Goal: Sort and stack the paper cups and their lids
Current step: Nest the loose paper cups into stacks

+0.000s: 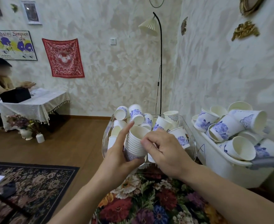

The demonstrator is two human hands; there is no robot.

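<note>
The left hand grips a nested stack of cups just in front of the clear bin of loose cups. The right hand, fingers curled, pinches its rim. A careless tug could tilt the stack and spill cups.

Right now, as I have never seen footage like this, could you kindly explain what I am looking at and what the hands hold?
There is no machine: a person wears one wide-angle camera on the head, looking forward and down at two bare hands. The left hand grips a nested stack of paper cups; the right hand pinches its rim. Behind them a clear bin holds loose cups, and a white tub to the right holds more. Both rest on a flowered cloth. No lids are visible.
</note>
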